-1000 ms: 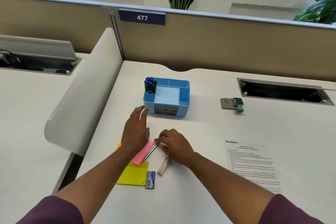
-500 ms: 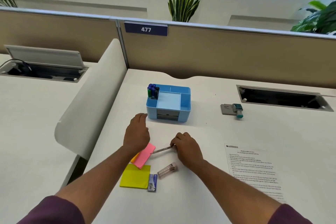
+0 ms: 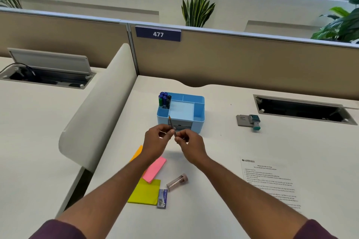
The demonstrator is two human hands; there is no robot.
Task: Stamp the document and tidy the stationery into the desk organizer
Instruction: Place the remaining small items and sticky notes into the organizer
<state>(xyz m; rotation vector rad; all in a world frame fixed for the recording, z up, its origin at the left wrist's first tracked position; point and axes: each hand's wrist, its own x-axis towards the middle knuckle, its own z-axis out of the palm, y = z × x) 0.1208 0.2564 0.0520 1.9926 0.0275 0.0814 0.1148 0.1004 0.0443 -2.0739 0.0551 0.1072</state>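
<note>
Head view. Both hands are raised above the tabletop (image 3: pixel 223 141), just in front of the blue desk organizer (image 3: pixel 198 111). The right hand (image 3: pixel 189 141) pinches the lower end of a pencil (image 3: pixel 172 124) between thumb and curled fingers. The left hand (image 3: pixel 158 138) has its fingers curled at the same pencil; whether they grip or merely touch it cannot be told. The pencil tip points up and away, toward the organizer's front wall.

The organizer stands toward the rear of the tabletop. Its rear-left compartment holds several upright markers (image 3: pixel 164 100); the other compartments appear empty.

Stationery on the tabletop near the left edge: orange sticky notes (image 3: pixel 138 153), pink sticky notes (image 3: pixel 155 169), a yellow sticky pad (image 3: pixel 145 192), a staple box (image 3: pixel 162 198) just beside the pad, and a small clear tube (image 3: pixel 177 182) with a pinkish cap.

The document (image 3: pixel 272 182) lies toward the near right of the tabletop. The stamp (image 3: pixel 254 121) rests on its side at an ink pad (image 3: pixel 242 120), further back and well apart from the document.

Assessment: tidying is at an early stage. No stamp impression can be made out on the document, so stamping is probably not yet done.
</note>
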